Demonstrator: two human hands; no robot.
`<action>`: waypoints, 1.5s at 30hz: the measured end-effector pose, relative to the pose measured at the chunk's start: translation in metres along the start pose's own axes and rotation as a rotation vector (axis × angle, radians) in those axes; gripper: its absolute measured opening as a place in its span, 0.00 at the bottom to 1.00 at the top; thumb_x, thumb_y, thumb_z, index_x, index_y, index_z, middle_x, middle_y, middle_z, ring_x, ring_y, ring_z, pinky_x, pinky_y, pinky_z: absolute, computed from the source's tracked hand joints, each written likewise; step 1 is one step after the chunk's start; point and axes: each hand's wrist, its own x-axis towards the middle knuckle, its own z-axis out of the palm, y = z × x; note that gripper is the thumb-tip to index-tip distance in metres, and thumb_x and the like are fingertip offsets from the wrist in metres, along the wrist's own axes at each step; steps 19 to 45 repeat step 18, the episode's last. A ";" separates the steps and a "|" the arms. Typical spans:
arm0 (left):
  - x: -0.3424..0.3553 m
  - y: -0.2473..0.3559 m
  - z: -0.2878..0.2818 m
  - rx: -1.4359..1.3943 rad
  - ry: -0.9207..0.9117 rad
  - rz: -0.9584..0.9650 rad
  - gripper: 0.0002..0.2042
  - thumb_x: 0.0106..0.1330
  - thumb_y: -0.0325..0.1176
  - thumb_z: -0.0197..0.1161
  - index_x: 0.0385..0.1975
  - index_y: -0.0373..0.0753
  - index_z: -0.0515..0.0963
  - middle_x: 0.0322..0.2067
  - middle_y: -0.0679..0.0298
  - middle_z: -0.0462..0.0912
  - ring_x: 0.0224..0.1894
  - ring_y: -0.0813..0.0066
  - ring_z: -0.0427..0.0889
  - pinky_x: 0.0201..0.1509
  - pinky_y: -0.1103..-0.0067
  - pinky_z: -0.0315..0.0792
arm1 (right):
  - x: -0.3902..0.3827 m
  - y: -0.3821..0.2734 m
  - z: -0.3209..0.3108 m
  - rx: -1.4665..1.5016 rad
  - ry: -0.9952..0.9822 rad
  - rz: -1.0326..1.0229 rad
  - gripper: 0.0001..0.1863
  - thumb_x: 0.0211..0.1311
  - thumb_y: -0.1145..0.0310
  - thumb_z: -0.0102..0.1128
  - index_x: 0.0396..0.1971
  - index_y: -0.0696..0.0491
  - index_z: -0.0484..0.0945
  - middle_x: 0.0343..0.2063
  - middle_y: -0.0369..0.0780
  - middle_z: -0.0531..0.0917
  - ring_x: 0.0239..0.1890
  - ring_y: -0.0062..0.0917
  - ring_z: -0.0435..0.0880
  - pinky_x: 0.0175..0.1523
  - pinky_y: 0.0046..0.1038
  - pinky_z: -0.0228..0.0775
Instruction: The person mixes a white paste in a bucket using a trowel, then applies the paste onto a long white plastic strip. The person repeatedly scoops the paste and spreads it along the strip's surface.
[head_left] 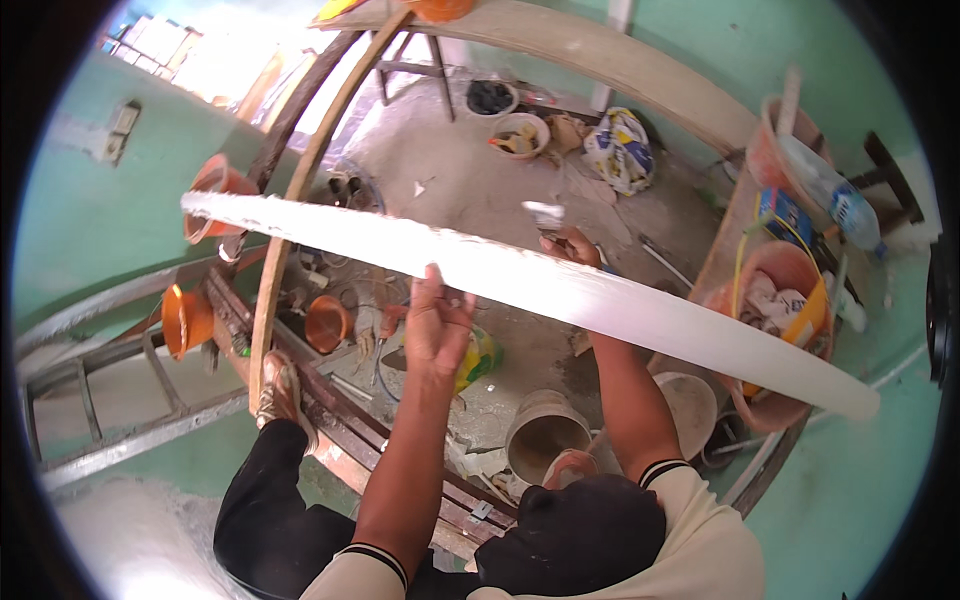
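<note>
A long white strip like a straightedge stretches across the view in front of me, from upper left to lower right. White paste lines its far edge in rough lumps. My left hand is closed on the strip's near edge, around the middle. Beyond the far edge, my right hand is closed on what looks like a putty knife, its blade smeared white. The strip hides part of my right hand and wrist. Below the strip, my right forearm comes back into sight.
My foot rests on a wooden plank. Orange buckets hang or stand at the left by a ladder. A grey bucket stands below the strip. To the right, a bench holds an orange basket and a plastic bottle.
</note>
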 end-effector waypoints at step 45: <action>-0.008 -0.023 -0.010 -0.180 -0.049 0.089 0.15 0.77 0.41 0.63 0.54 0.38 0.78 0.43 0.64 0.85 0.46 0.68 0.84 0.54 0.72 0.82 | -0.279 -0.214 -0.047 0.283 0.202 0.849 0.18 0.76 0.68 0.60 0.62 0.52 0.75 0.34 0.38 0.86 0.30 0.25 0.84 0.39 0.28 0.80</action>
